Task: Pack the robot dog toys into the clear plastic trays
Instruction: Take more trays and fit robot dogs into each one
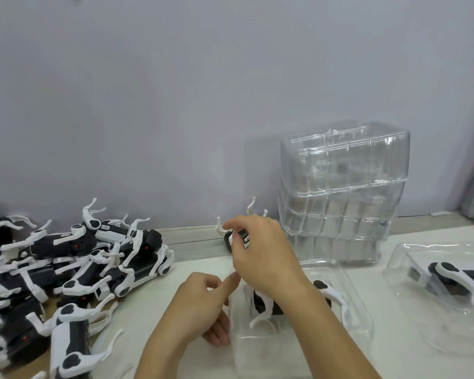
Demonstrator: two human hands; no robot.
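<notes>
In the head view, a clear tray (298, 337) is seen on the counter (197, 266) nearest the camera, with one robot dog (268, 302) already lying in it, legs splayed. The left hand (200, 305) is placed at the tray's left edge, its grip curled onto the rim so that the tray is steadied. Beyond the tray, the right hand (260, 253) is raised, its grip clamped on a second dog (237, 239), of which only a dark body and thin white legs (251, 206) are visible past the fingers. To the left of the tray a loose pile of dogs (66, 263) is heaped; behind the tray a stack of empty trays (342, 195) is stood against the wall, and to its right another tray (449, 285) holding a dog is laid. From here, a snag is judged the chief risk: the held dog's thin legs could be caught on the tray rim or tangled with the legs of the dog already seated, and bent if pressed down. The light tray could also be skidded or tipped should the steadying grip slip. The tall stack, which leans slightly, might be knocked by the right forearm.
</notes>
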